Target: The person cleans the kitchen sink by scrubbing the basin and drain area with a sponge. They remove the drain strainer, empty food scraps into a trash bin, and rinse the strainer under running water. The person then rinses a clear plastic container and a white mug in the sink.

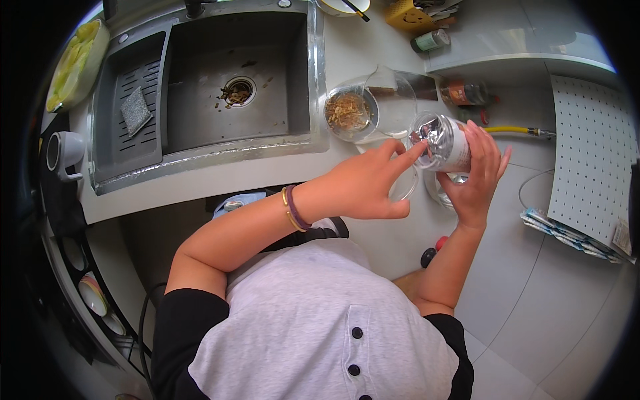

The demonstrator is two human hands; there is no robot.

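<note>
My right hand (475, 175) holds a clear jar (455, 147) with a white label, tilted with its mouth to the left. Crumpled silver foil (437, 137) shows at the mouth, with small reddish pieces beside it. My left hand (367, 180), a band and a gold-coloured bangle at its wrist, reaches across; its index fingertip is at the jar's mouth and its thumb stands apart. Behind the hands, dried brownish shreds (347, 111) lie in a clear round vessel (334, 131). Another clear glass vessel (400, 107) overlaps its right side. More clear glass shows below the jar, partly hidden.
At left is a grey sink (280, 110) with food scraps (237, 94) at its drain and a scouring pad (136, 111) on its side tray. A white mug (67, 150) stands beyond it. At right are a bottle (462, 93), a yellow hose (507, 130) and a perforated white panel (590, 150).
</note>
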